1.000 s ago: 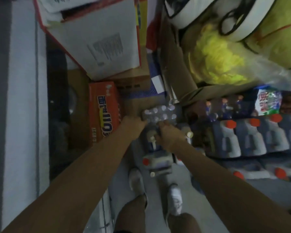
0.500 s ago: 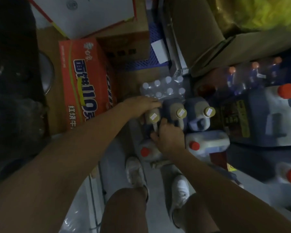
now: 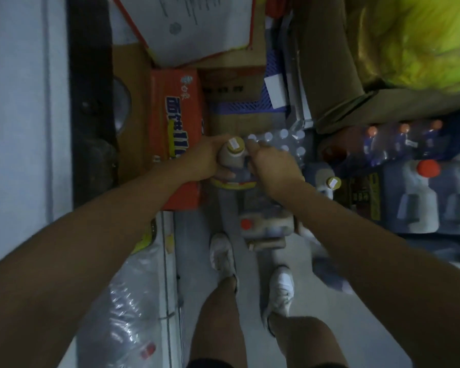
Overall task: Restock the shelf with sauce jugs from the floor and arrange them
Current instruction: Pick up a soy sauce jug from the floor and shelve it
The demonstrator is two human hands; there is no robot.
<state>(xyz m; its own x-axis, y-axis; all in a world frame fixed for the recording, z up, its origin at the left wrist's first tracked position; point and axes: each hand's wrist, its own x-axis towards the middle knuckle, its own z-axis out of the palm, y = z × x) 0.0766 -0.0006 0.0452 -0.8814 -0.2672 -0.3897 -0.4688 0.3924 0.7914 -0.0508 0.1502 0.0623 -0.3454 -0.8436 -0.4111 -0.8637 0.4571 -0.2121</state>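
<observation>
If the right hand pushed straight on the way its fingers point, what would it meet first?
Likely the shrink-wrapped pack of white-capped bottles just beyond the right hand, which grips the tan-capped jug; depth is unclear.

A single head view looks steeply down (close above the forearms) at the floor (image 3: pixel 290 264)

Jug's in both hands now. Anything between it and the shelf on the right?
Nothing visible in the air path. The left hand and right hand grip the gold-capped jug above the floor. The shelf row to the right is already packed with red-capped jugs; no free slot is visible.
</observation>
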